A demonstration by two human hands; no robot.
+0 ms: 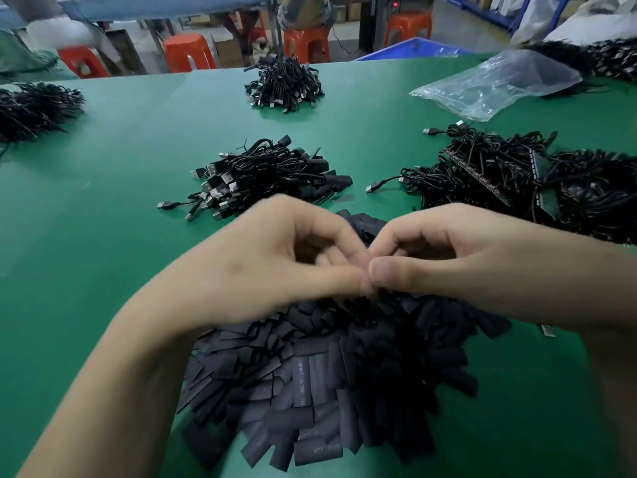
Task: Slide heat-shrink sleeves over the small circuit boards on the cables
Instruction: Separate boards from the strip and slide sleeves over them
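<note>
A big heap of black heat-shrink sleeves [327, 384] lies on the green table [131, 174] right in front of me. My left hand [275, 257] and my right hand [448, 260] meet fingertip to fingertip just above the heap's far side. Both have curled fingers, with thumb and forefinger pinched together at the same spot. What they pinch is blurred and mostly hidden; it looks like one black sleeve. To the right is a tangle of black USB cables with small circuit boards [517, 181]. A neater bundle of cables [262, 177] lies just beyond my hands.
More cable piles sit at the far centre [284, 84], far left [34, 108] and far right [606, 60]. A clear plastic bag [499, 84] lies at the back right beside a blue bin [413, 50]. Orange stools [188, 51] stand beyond the table.
</note>
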